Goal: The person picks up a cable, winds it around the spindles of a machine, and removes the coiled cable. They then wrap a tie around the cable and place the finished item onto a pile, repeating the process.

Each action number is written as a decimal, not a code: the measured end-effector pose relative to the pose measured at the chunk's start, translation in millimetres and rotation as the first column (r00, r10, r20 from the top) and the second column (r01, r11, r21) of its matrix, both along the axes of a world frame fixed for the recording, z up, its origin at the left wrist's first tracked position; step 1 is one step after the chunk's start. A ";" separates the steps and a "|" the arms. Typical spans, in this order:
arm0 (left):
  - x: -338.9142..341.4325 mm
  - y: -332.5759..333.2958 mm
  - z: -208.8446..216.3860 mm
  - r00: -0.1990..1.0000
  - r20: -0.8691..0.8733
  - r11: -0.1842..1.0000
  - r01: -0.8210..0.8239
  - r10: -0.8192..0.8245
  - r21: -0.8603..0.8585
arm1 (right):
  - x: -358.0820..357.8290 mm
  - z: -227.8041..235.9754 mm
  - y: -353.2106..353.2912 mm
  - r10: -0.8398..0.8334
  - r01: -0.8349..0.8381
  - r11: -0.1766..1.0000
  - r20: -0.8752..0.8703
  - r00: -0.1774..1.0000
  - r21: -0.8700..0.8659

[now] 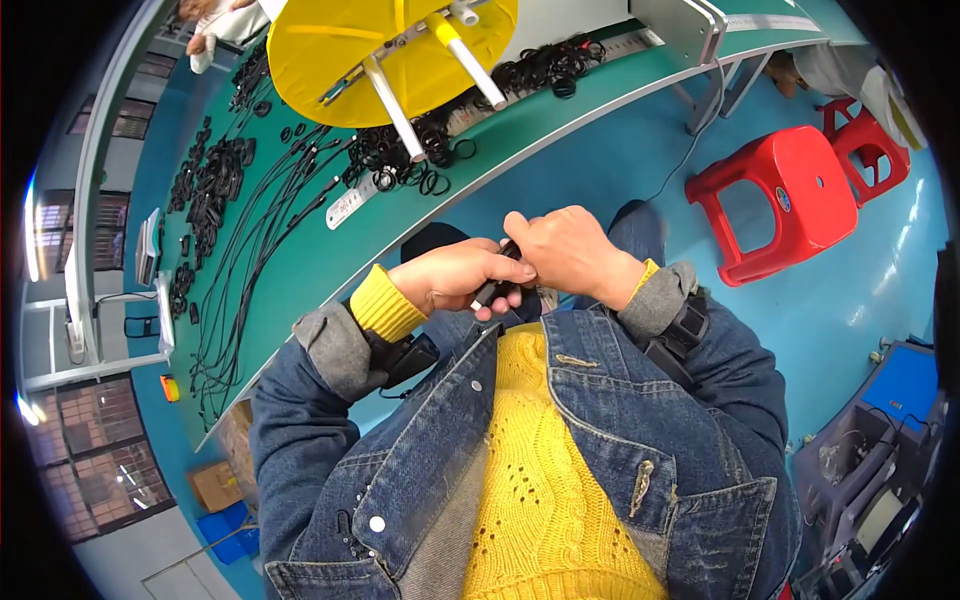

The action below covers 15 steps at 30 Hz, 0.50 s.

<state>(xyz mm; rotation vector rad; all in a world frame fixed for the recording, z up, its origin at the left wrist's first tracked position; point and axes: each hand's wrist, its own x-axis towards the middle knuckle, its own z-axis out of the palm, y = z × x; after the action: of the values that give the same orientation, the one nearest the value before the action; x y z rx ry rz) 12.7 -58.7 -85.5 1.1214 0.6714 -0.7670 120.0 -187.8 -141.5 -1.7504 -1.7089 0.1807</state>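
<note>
My left hand (455, 277) is closed around a short black cable piece (489, 293), thumb lying on top. A pale plug tip sticks out of it below the fingers. Right beside it, my right hand (575, 252) is curled with the thumb pressed to the fingers, gripping the black cable where it comes out of the left hand. The rest of the cable is hidden between the hands. Both hands are over my lap, just off the edge of the green table (345, 250).
Long black cables (262, 225) lie across the table, beside a pile of small black parts (212, 178). Black rings (400, 165) are heaped under a yellow disc (345, 40) with white rods. On the right stand a red stool (825, 185) and grey bins (850, 455).
</note>
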 end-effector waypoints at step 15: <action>-9.4 15.7 -12.1 0.994 0.103 0.998 0.037 -0.043 0.058 | -13.7 -21.2 22.1 -0.127 -0.022 0.987 -0.847 0.516 -0.162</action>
<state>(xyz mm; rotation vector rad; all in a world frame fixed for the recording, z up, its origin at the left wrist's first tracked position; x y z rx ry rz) 3.3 -42.9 -97.6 1.2207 0.5871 -0.7217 106.3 -165.7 -162.7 -1.3974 -0.8875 1.0097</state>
